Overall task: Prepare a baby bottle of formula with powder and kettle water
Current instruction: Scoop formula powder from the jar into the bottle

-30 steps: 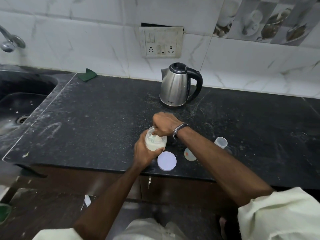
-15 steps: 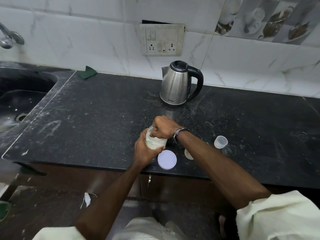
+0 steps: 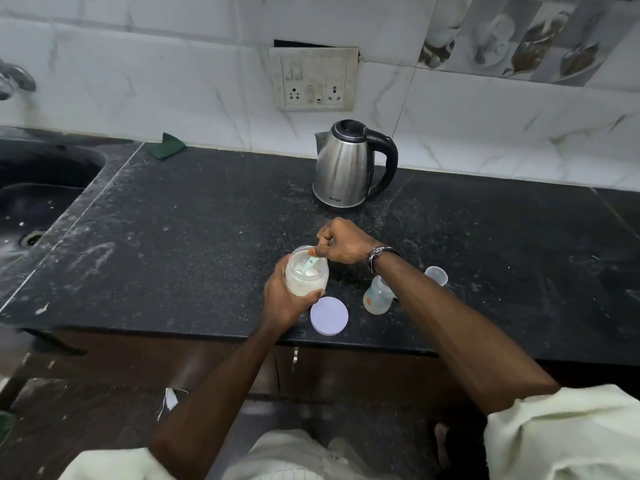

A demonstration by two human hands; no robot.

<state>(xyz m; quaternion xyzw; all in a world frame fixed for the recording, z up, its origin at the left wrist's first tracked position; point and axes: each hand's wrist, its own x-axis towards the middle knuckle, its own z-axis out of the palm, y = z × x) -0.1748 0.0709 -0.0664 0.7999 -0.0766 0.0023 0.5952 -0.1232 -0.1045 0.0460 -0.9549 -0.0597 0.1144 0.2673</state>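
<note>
Two bare hands work near the front edge of the dark speckled stone table (image 3: 194,237). At far left lies a dark sink (image 3: 38,202), and a folded green cloth (image 3: 165,144) sits by the wall. The left hand (image 3: 282,299) wraps its fingers round a clear plastic jar of white powder (image 3: 306,276), tilted. The right hand (image 3: 343,244) pinches a pale blue plastic scoop (image 3: 309,266) dipped in the jar. A round lavender lid (image 3: 329,315) lies just beside. A steel kettle with a black handle (image 3: 349,168) stands behind. Further right, a clear baby bottle (image 3: 377,295) stands open near a small translucent cap (image 3: 436,275).
</note>
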